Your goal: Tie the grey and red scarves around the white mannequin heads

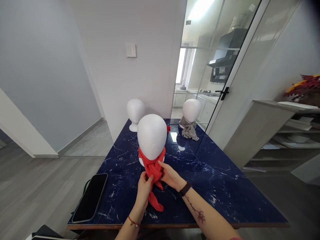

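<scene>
A white foam mannequin head stands upright on the table in front of me, a red scarf wrapped around its neck and knotted at the front. My left hand pinches the scarf at the lower left of the knot. On the other side, my right hand grips the knot's right edge, its fingers partly hidden behind the cloth. Two ends of the scarf hang below the hands, the longer one lying on the tabletop.
The dark blue marbled table carries a second foam head at back left, another foam head with a grey scarf at back right, and a phone at the left edge. A bit of red cloth shows behind the front head.
</scene>
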`<state>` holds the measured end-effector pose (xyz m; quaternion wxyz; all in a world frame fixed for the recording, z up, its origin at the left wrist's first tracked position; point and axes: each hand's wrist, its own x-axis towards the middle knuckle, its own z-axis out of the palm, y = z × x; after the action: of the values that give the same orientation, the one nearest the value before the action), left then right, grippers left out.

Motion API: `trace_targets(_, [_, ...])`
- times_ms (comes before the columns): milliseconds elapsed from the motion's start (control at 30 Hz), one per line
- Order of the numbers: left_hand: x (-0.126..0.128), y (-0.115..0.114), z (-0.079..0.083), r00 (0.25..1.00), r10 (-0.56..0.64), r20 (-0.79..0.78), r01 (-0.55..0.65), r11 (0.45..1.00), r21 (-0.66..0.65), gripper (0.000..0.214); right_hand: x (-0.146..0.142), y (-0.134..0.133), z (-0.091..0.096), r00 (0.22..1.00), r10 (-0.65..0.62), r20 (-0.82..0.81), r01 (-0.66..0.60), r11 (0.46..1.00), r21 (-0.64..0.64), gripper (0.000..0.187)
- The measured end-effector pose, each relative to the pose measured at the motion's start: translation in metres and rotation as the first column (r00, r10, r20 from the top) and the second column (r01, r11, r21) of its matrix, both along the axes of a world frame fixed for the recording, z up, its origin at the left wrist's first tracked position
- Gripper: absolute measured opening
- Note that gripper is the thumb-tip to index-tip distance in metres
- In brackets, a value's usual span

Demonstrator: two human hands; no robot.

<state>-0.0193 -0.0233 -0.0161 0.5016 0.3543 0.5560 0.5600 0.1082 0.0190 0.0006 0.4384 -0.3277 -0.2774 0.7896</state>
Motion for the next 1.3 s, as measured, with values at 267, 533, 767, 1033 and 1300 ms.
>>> trace_targets(267, [0.006,-0.01,0.012,0.747,-0.003,-0.665,0.191,0.959,0.211,0.043,-0.009,0.004,-0.005,0.975,-0.186,-0.122,0.192,0.981,0.038,0.019])
trace_targets(533, [0.01,-0.004,0.024,0.469,0.081,-0.879,0.2,0.96,0.196,0.028,-0.003,0.009,-0.005,0.953,-0.235,-0.191,0.241,0.971,0.004,0.026])
trace_targets(767, [0.008,0.002,0.028,0.534,0.112,-0.838,0.173,0.956,0.238,0.029,-0.005,0.011,-0.004,0.943,-0.23,-0.24,0.238,0.971,0.003,0.022])
trace_targets(1033, [0.01,0.004,0.035,0.773,0.095,-0.627,0.153,0.931,0.33,0.029,-0.009,0.008,-0.001,0.935,-0.312,-0.169,0.317,0.948,0.004,0.023])
trace_targets(1300, [0.017,0.006,0.035,0.919,-0.008,-0.393,0.188,0.887,0.422,0.017,-0.001,0.012,-0.006,0.914,-0.406,0.006,0.401,0.905,0.14,0.025])
